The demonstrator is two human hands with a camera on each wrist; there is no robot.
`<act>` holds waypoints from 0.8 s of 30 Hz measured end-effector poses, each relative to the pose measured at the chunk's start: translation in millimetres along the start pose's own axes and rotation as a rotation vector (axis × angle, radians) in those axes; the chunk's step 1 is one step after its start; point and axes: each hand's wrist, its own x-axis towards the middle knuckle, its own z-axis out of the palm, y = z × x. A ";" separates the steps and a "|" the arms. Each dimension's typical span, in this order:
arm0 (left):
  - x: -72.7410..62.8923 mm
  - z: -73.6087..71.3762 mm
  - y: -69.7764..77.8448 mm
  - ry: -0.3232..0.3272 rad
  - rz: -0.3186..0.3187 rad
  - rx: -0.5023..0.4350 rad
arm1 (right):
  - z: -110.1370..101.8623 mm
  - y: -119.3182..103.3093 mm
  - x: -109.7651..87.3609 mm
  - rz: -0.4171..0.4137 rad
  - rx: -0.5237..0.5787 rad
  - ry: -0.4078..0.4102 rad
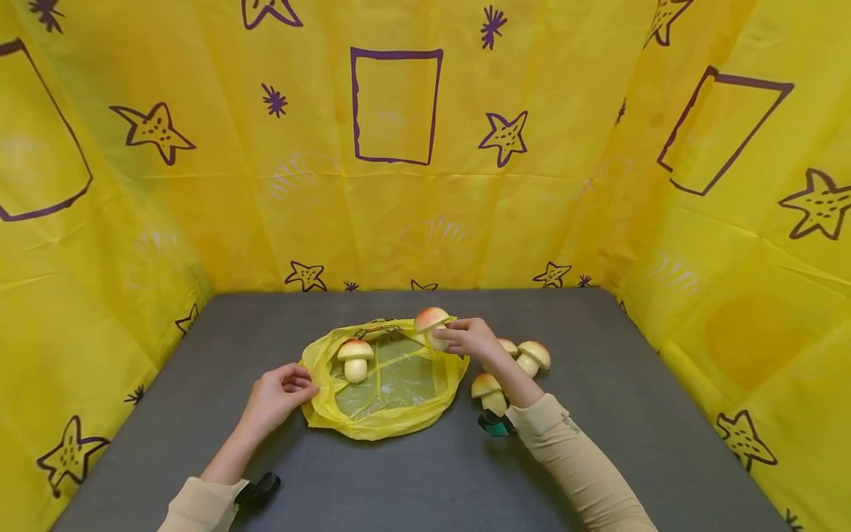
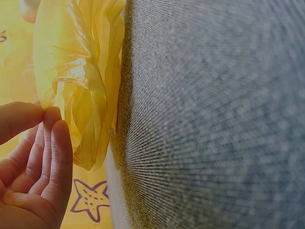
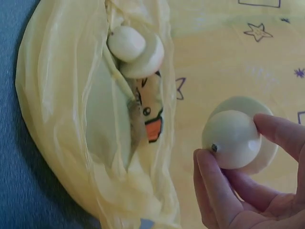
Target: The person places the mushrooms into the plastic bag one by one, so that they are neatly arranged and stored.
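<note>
A yellow plastic bag (image 1: 392,427) lies on the table with its mouth spread wide. Inside it, toward the left, is one toy mushroom (image 1: 355,362) with a red-and-cream cap; the right wrist view shows this mushroom (image 3: 127,44) too. My left hand (image 1: 282,391) pinches the bag's left rim between thumb and fingertips, as the left wrist view (image 2: 43,162) confirms. Over the bag's far right edge, my right hand (image 1: 473,341) holds a second mushroom (image 1: 431,322) by its pale stem, seen stem-end first in the right wrist view (image 3: 233,138).
Right of the bag, several more mushrooms (image 1: 534,357) rest on the dark grey table (image 1: 372,488), partly hidden behind my right forearm. Yellow cloth walls (image 1: 399,222) with drawn purple stars and frames enclose the table at the back and sides.
</note>
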 end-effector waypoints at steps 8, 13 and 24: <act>-1.3 -2.4 0.2 -0.005 0.003 -0.007 | 19.5 0.2 1.8 -0.019 0.030 -0.015; -1.1 -2.4 0.6 -0.008 0.002 -0.001 | 30.9 2.9 2.3 -0.002 0.010 -0.012; -0.6 -2.9 0.7 -0.017 -0.004 0.000 | 54.7 12.0 12.8 -0.008 -0.015 -0.001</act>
